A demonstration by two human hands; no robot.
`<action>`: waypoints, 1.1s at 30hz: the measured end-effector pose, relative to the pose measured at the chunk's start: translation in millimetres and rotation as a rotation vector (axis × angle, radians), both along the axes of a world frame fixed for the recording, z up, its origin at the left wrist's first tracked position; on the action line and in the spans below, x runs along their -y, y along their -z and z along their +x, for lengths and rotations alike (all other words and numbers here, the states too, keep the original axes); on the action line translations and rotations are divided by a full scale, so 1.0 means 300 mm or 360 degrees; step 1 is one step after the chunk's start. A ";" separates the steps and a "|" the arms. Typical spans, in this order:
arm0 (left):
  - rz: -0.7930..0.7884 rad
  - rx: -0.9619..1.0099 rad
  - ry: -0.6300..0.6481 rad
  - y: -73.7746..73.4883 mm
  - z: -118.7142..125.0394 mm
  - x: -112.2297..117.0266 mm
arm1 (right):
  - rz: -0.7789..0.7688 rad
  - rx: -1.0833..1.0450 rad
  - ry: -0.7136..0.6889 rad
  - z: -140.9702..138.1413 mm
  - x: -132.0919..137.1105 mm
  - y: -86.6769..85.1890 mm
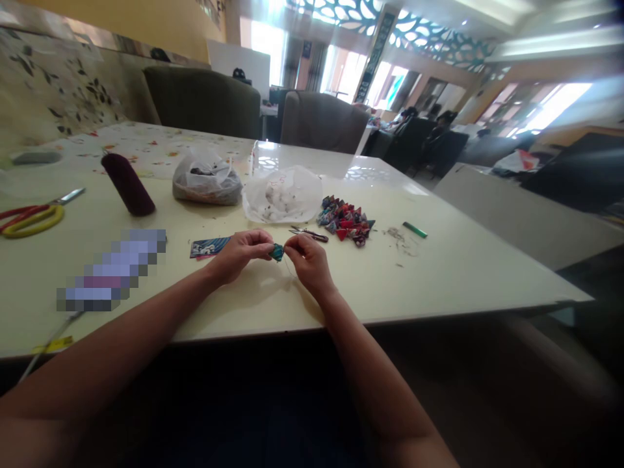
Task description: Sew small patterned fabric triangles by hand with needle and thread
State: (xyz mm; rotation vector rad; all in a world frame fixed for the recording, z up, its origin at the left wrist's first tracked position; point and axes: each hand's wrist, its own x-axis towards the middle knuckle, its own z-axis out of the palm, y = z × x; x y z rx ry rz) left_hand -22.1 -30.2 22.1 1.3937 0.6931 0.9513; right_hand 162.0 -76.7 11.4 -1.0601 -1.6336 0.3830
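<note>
Between the thumb and fingers of my left hand (pixel 241 253) is a small folded piece of teal patterned fabric (pixel 277 252). My right hand (pixel 308 259) pinches right at the fabric's right edge; what its fingertips hold is too small to make out. A thin thread (pixel 291 265) hangs below the fabric, beside the right hand. Under my left hand lies a strip of blue and white patterned fabric (pixel 208 247), partly covered. Thread snips (pixel 312 234) rest just behind my right hand, near a pile of colourful folded fabric pieces (pixel 347 221).
Behind my hands sit two plastic bags (pixel 207 188), (pixel 283 195) and a dark maroon thread cone (pixel 127 184). Scissors (pixel 39 214) and a blurred-out device (pixel 114 266) with a cable lie left. A green stick-like object (pixel 415 229) and thread scraps (pixel 402 240) lie right.
</note>
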 end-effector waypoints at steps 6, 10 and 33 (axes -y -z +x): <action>-0.0037 -0.0027 0.0045 -0.008 0.002 0.014 | 0.0015 0.0077 -0.0028 -0.007 0.003 0.001; 0.0004 -0.0046 0.0025 0.006 0.014 0.022 | 0.0061 0.0108 0.0018 -0.020 0.006 0.007; 0.0347 -0.0012 -0.0530 0.024 -0.002 -0.019 | 0.0077 -0.0890 -0.0516 0.045 0.478 -0.357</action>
